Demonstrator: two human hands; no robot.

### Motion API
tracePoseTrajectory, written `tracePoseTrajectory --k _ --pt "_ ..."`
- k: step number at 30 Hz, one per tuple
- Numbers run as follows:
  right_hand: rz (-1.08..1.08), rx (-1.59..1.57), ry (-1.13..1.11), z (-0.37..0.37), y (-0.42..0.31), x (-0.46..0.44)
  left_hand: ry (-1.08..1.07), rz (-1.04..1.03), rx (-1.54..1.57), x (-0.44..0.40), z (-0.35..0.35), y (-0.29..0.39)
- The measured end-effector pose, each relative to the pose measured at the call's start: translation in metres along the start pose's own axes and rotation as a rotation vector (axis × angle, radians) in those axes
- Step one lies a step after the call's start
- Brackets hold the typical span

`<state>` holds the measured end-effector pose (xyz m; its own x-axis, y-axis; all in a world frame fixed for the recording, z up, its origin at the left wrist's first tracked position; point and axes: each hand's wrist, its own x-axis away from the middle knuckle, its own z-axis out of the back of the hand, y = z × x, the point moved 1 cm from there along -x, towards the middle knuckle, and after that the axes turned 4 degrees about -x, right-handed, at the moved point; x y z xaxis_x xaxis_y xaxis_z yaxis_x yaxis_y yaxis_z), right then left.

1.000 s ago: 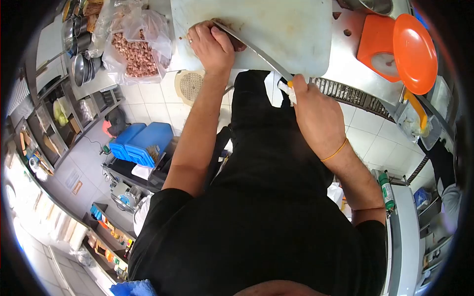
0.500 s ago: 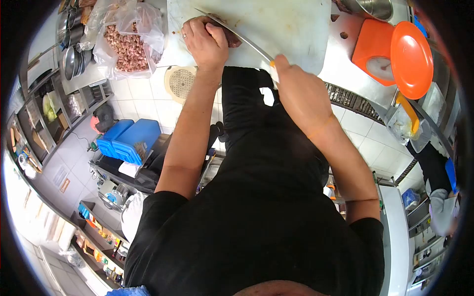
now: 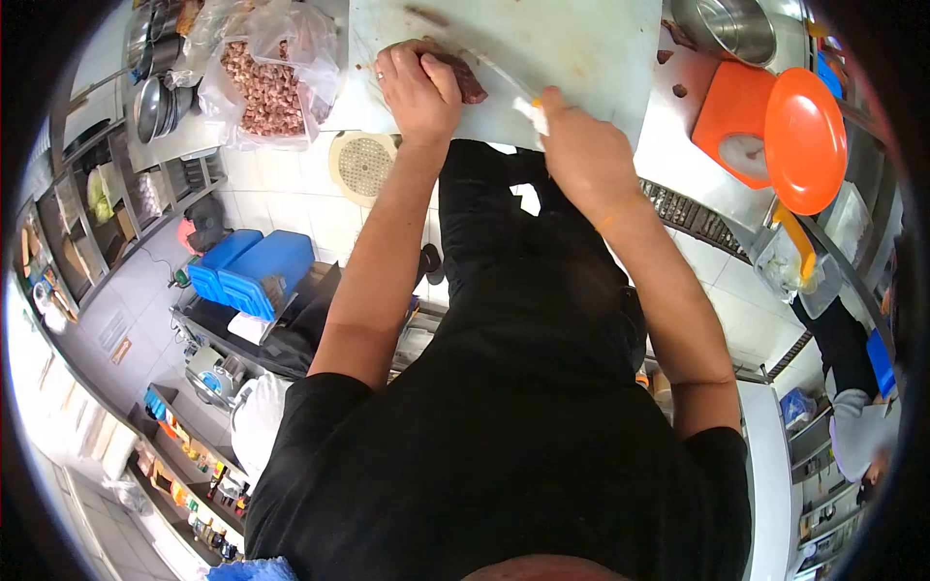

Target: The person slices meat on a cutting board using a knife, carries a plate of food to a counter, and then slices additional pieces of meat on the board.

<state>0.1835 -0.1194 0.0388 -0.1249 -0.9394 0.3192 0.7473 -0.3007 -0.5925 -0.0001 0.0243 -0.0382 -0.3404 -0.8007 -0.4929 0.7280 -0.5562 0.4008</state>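
Note:
My left hand (image 3: 418, 95) presses down on a dark red piece of meat (image 3: 469, 81) on the white cutting board (image 3: 591, 58), fingers curled over it. Part of the meat is hidden under that hand. My right hand (image 3: 591, 155) is wrapped around the handle of a long knife (image 3: 502, 76). Its blade, smeared by motion, slants up and left across the board, just beyond the meat. A thin dark strip (image 3: 427, 15) lies near the far end of the blade; I cannot tell if it touches the blade.
Left of the board, a clear plastic bag (image 3: 315, 58) holds diced meat (image 3: 260, 92). To the right stand an orange scale (image 3: 722, 121), an orange oval plate (image 3: 806, 140) and a metal pot (image 3: 727, 29). Small meat scraps (image 3: 680, 91) lie beside the board. A person (image 3: 862, 426) is at far right.
The view has shifted a little, so the board sits lower and further right. The knife blade has moved away from the meat's far side, and the dark strip now shows beyond it.

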Motion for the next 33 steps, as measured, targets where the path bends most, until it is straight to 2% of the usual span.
tracePoseTrajectory --k 4,8,11,15,21,29,33 --pt "-0.141 0.085 -0.020 0.039 0.005 0.024 0.014 -0.004 0.015 0.000 0.003 -0.001" --pt "-0.119 0.112 -0.016 0.050 -0.010 0.041 -0.006 -0.015 -0.009 -0.002 0.003 0.001" --pt "0.013 0.140 0.040 0.040 -0.016 0.048 0.010 -0.022 0.004 0.000 0.001 -0.003" --pt "0.040 0.137 -0.032 0.037 -0.027 0.064 -0.011 0.008 -0.005 0.001 0.002 -0.002" --pt "0.017 0.124 -0.046 0.042 -0.032 0.077 0.019 -0.008 0.011 -0.002 0.001 -0.001" --pt "0.004 0.112 -0.085 0.024 -0.046 0.027 -0.028 0.018 0.013 0.000 -0.001 -0.007" --pt "-0.019 0.087 -0.131 0.041 -0.047 0.041 -0.044 0.014 0.018 -0.001 0.002 -0.004"
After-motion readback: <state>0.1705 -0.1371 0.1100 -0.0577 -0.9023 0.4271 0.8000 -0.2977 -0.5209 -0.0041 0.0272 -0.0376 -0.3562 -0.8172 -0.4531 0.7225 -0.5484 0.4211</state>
